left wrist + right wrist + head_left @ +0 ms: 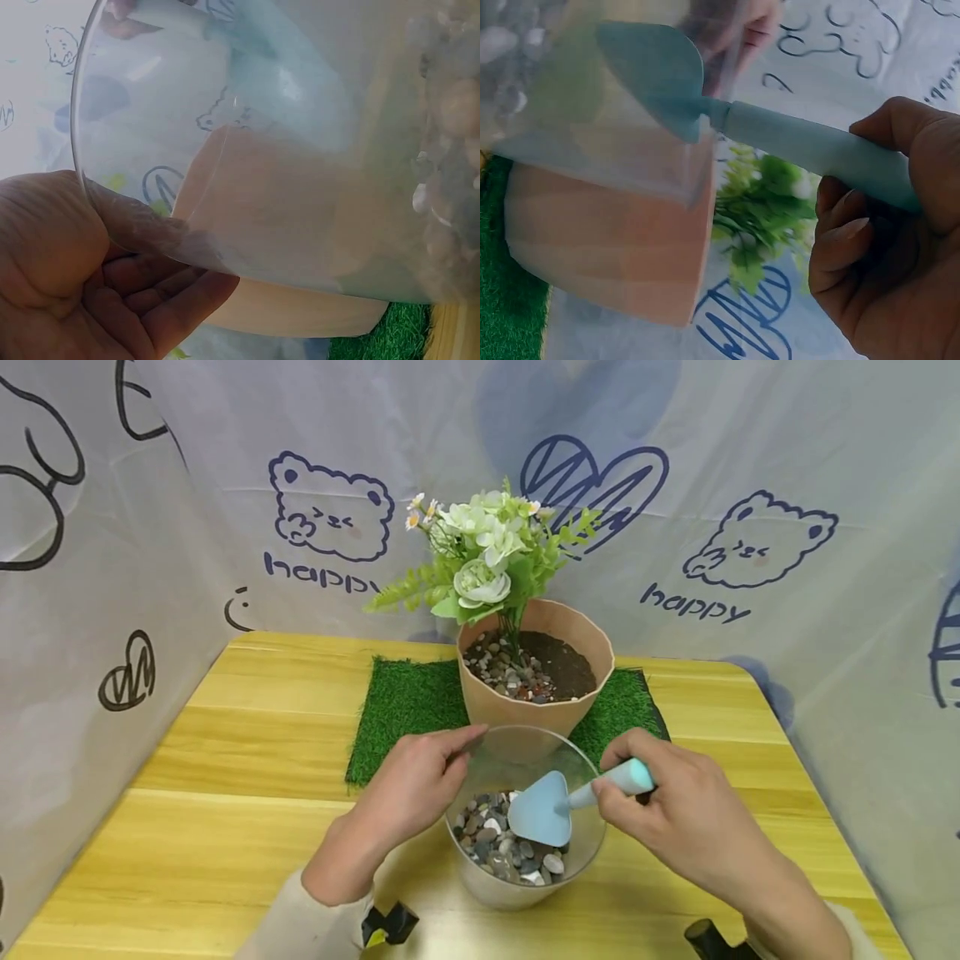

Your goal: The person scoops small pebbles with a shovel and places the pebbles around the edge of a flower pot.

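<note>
A clear plastic container [517, 897], partly filled with mixed pebbles [487, 835], stands near the table's front. My left hand [420, 785] pinches its rim at the left, with the thumb on one side of the wall and fingers on the other in the left wrist view. My right hand [682, 810] grips the handle of a light blue trowel [542, 810]. The tilted blade sits inside the container, over the pebbles; whether its tip touches them I cannot tell. In the right wrist view, the thumb and fingers [844, 247] wrap the handle [802, 146].
Directly behind the container, a peach flowerpot [536, 714] sits on a green turf mat [412, 702]. It holds dark soil [558, 664], pebbles on its left part, and white artificial flowers [483, 552]. A printed cloth [450, 427] surrounds the wooden table [225, 735].
</note>
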Tool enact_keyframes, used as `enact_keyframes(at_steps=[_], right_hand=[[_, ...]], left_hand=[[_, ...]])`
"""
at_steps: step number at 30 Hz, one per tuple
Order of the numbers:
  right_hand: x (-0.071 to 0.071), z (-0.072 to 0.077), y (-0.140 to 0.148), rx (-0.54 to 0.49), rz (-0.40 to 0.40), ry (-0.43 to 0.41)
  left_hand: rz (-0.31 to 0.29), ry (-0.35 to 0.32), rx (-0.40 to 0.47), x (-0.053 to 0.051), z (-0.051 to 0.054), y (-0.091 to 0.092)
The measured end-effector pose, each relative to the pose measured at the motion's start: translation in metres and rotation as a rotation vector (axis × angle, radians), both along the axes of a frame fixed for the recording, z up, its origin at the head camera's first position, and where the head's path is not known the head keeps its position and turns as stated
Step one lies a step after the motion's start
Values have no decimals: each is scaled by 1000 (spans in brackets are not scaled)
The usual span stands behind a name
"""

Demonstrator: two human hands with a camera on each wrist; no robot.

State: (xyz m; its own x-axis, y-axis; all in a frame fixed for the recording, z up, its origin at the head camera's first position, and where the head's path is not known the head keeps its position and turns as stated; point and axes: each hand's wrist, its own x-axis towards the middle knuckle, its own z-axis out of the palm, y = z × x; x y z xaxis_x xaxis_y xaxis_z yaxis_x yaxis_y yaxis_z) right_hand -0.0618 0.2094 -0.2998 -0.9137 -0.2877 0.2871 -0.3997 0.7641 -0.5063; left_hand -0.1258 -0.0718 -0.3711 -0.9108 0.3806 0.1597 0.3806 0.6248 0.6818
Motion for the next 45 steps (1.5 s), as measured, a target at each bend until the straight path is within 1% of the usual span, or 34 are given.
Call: enact_keyframes(at_steps=[3,6,8,12,16,19,21,27,29,33,37,39,43,44,45], right_hand=[[-5,-6,-5,81,66,17],[-9,-13,-9,146,113,73],[-12,-18,-11,170,136,113],[-14,-29,-16,162,171,163],[-14,-36,-21,96,197,164],[-14,-38,-26,54,191,156],[-14,-38,-29,47,167,138],[-14,-33,-30,108,92,32],[-15,-32,-30,126,79,21],[-17,-31,-29,138,43,31],[-19,-30,-28,151,2,58],[-21,-30,-27,167,-7,84],[-23,-30,-26,205,-8,142],[-24,-31,-26,211,-5,153],[-24,-31,-26,216,-3,157]], left_hand=[[8,-20,12,1,1,0],[17,-39,31,2,2,-1],[21,-43,38,3,3,-1],[21,-37,38,3,2,0],[27,-19,40,4,2,0],[32,-11,40,5,2,0],[33,-13,40,5,2,0],[37,-4,28,5,1,0],[24,4,17,5,2,-1],[-5,45,-21,2,5,-4],[5,95,-59,1,5,-6],[3,156,-107,2,6,-6],[-39,322,-217,2,8,-5],[-50,347,-226,1,9,-5],[-59,354,-228,1,10,-5]])
